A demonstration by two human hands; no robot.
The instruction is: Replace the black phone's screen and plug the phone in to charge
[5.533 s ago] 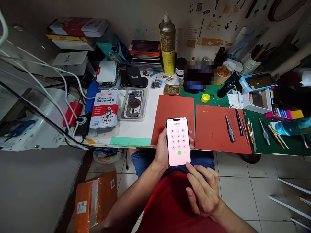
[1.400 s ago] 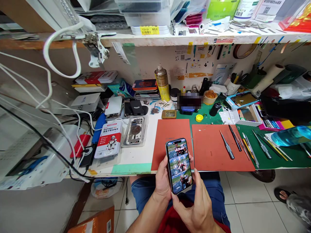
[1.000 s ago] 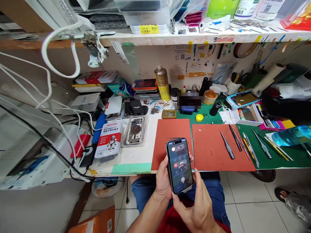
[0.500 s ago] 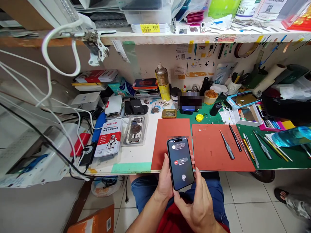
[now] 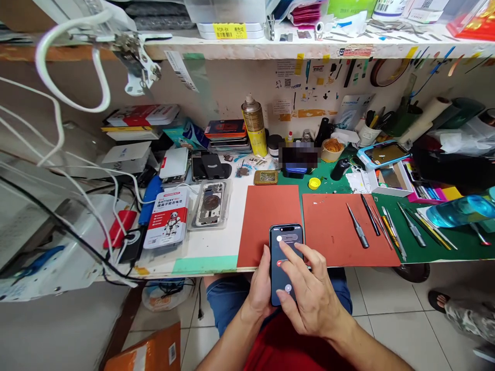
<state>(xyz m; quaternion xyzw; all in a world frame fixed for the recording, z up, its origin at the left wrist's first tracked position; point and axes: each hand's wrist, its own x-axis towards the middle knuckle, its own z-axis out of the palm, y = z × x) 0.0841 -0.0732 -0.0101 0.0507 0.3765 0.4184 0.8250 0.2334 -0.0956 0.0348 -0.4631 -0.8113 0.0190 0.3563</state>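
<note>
A dark smartphone [image 5: 275, 288], its screen lit with slider bars and a round button, is held upright over the bench's front edge. My left hand [image 5: 262, 288] grips it along the left side and from behind. Over the screen spreads my right hand [image 5: 313, 288], fingers apart and holding nothing; its index fingertip is at the top slider, and whether it touches the glass I cannot tell. Behind the phone lie two reddish-brown mats, a left mat [image 5: 266, 206] and a right mat [image 5: 325, 221].
Screwdrivers [image 5: 358, 226] and tweezers lie on and beside the right mat. To the left are a battery box [image 5: 167, 219] and an opened phone [image 5: 211, 203] in a clear tray. A spray can [image 5: 253, 126] stands at the back. A blue bottle [image 5: 460, 210] lies right; a shelf [image 5: 240, 49] overhangs.
My right hand has moved from the phone's lower right edge up over its screen, fingers now spread. The left hand still holds the phone. The view has shifted slightly.
</note>
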